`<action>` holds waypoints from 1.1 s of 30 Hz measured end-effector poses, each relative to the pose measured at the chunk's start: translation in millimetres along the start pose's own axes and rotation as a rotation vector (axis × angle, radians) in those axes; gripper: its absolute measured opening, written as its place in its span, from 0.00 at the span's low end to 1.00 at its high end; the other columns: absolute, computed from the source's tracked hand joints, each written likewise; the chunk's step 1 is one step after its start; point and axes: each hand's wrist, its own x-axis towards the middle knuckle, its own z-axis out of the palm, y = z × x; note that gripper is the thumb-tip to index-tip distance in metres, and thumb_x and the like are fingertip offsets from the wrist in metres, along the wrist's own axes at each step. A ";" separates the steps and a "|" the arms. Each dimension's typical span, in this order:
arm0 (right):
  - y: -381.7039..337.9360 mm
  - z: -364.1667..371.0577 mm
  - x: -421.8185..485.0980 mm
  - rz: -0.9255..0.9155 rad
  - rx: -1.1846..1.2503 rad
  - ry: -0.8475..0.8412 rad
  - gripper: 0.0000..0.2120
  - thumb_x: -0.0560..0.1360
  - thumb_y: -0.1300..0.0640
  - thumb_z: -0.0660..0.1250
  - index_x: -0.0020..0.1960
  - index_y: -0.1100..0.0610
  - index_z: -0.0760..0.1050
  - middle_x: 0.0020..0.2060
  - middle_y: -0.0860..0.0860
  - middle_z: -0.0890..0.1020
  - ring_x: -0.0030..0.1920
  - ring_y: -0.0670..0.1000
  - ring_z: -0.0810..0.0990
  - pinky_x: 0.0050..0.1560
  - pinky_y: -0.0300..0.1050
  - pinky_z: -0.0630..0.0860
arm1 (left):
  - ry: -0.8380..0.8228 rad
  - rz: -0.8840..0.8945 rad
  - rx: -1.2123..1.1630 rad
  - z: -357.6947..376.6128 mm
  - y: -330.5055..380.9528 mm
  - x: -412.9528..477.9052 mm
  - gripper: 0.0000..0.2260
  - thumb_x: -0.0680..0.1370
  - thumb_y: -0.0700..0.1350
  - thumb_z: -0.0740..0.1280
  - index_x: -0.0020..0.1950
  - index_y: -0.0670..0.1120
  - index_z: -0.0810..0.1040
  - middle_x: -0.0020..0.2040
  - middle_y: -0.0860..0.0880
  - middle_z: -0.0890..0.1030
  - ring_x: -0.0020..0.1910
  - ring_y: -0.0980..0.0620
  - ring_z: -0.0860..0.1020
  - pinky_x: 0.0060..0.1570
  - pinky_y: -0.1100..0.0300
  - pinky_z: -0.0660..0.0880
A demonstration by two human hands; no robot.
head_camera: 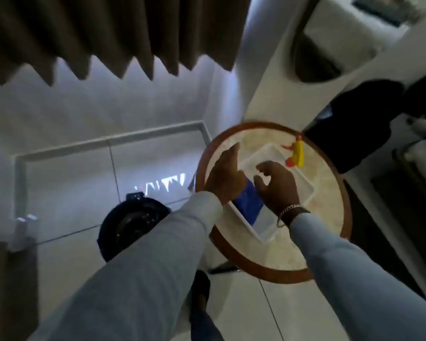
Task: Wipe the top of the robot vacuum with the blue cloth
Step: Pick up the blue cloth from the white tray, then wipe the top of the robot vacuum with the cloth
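While both hands, left (225,177) and right (277,185), hover spread over the tray (303,183), pinch the blue cloth (249,205) by its exposed edge; robot vacuum (130,222) waits on the floor, left

left hand (225,174) over blue cloth (249,205) | right hand (277,185) spread, empty | robot vacuum (130,222) on floor

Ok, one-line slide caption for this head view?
Both hands hover over folded blue cloth in clear plastic tray; round black robot vacuum on floor.
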 end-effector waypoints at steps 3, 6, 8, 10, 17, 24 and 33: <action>55.3 44.7 -0.2 0.113 0.002 -0.018 0.13 0.72 0.57 0.68 0.56 0.55 0.74 0.52 0.56 0.81 0.52 0.57 0.78 0.52 0.52 0.76 | -0.242 -0.131 0.128 42.8 -35.4 32.1 0.30 0.75 0.38 0.62 0.76 0.44 0.56 0.72 0.39 0.67 0.71 0.41 0.66 0.69 0.49 0.65; 103.0 86.2 1.0 0.279 0.009 -0.087 0.30 0.69 0.57 0.73 0.68 0.55 0.65 0.62 0.59 0.76 0.59 0.60 0.75 0.57 0.55 0.75 | -0.311 -0.200 0.279 80.7 -66.2 58.9 0.28 0.74 0.39 0.64 0.73 0.42 0.58 0.67 0.37 0.71 0.65 0.38 0.71 0.64 0.46 0.71; 123.6 104.2 11.0 0.324 0.014 -0.085 0.38 0.68 0.56 0.75 0.72 0.54 0.59 0.64 0.60 0.73 0.62 0.60 0.73 0.59 0.56 0.74 | -0.331 -0.172 0.388 102.7 -82.1 71.3 0.27 0.74 0.40 0.65 0.70 0.43 0.59 0.64 0.37 0.72 0.63 0.37 0.72 0.61 0.45 0.73; 138.8 123.0 17.3 0.348 0.035 -0.115 0.40 0.67 0.54 0.75 0.72 0.55 0.57 0.62 0.61 0.75 0.60 0.62 0.74 0.59 0.58 0.75 | -0.372 -0.155 0.480 122.6 -95.9 77.8 0.24 0.73 0.41 0.66 0.67 0.43 0.62 0.62 0.38 0.72 0.61 0.37 0.73 0.58 0.44 0.73; 134.4 128.9 25.5 0.417 0.183 -0.006 0.25 0.68 0.57 0.73 0.63 0.57 0.72 0.40 0.48 0.78 0.40 0.46 0.76 0.44 0.45 0.73 | -0.129 -0.149 0.295 139.0 -96.9 77.1 0.33 0.69 0.40 0.70 0.69 0.44 0.58 0.57 0.40 0.77 0.56 0.40 0.77 0.53 0.47 0.75; 73.5 86.8 20.6 0.109 0.933 -0.137 0.17 0.63 0.67 0.73 0.46 0.50 0.77 0.42 0.46 0.83 0.44 0.46 0.82 0.44 0.41 0.80 | 0.148 -0.094 -0.273 50.7 -87.4 28.6 0.21 0.69 0.34 0.68 0.60 0.45 0.69 0.43 0.49 0.79 0.39 0.58 0.79 0.34 0.73 0.74; -30.6 196.6 -10.6 0.036 0.843 -0.547 0.15 0.68 0.63 0.74 0.53 0.60 0.77 0.43 0.49 0.82 0.40 0.40 0.83 0.43 0.42 0.78 | 0.489 -0.373 -0.643 -44.2 -194.6 -62.0 0.16 0.71 0.33 0.70 0.55 0.46 0.73 0.38 0.53 0.84 0.40 0.57 0.83 0.38 0.65 0.78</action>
